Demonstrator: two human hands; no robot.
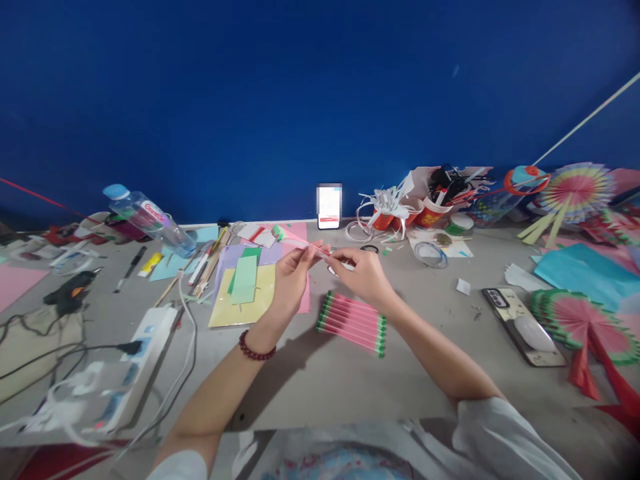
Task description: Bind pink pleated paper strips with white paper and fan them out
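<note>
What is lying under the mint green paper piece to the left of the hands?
The mint green paper piece lies on a yellow sheet, which overlaps a lilac sheet behind it. A darker green edge shows under it; the rest of that piece is covered.

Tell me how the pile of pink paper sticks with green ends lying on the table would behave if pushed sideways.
The paper sticks look thin and round, so they would probably roll and scatter rather than slide as one pile. They seem very light, being rolled paper like the one held between the left hand and right hand. Likely easy to crush.
</note>
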